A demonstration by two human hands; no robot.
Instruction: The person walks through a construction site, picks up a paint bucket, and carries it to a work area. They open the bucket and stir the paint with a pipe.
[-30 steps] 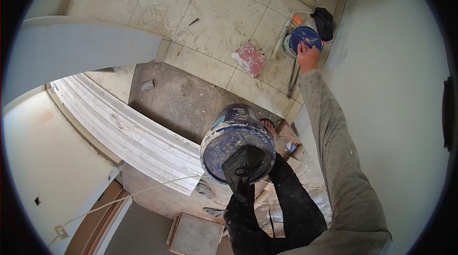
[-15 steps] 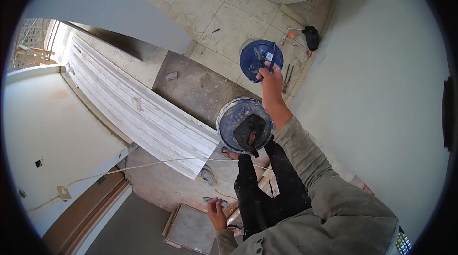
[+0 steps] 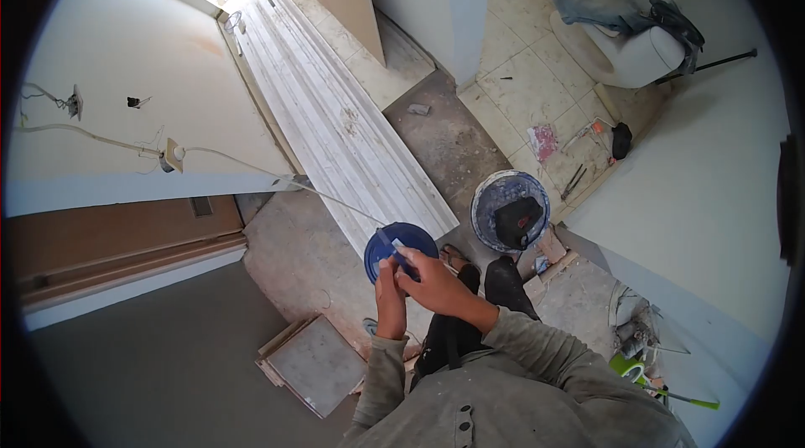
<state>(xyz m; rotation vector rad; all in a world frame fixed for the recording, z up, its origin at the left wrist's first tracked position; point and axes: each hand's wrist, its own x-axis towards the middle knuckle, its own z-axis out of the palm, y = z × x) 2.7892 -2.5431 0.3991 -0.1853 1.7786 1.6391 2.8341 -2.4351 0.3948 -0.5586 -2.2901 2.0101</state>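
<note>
A small blue bucket (image 3: 421, 237), seen from above, hangs in front of me over the near end of the white corrugated sheet. My right hand (image 3: 436, 282) is closed on its handle strap. Against the near side of the same bucket, my left hand (image 3: 391, 301) has its fingers closed at the handle, close beside the right hand's fingers. What lies inside the bucket is mostly hidden by the hands. To the right, a larger paint-smeared bucket (image 3: 482, 234) stands on the floor with a black bag (image 3: 513, 223) on top of it.
The long white sheet (image 3: 335, 125) runs toward the doorway. Stacked tiles (image 3: 314, 364) lie at lower left. A cable crosses from the wall socket (image 3: 173, 155). A toilet (image 3: 646, 58) and scattered tools (image 3: 573, 182) are at upper right, with rubble (image 3: 639, 331) by the right wall.
My right hand has brought the blue bucket back and left from the tiled floor. My left hand has come up to it. The view has turned toward the left.
</note>
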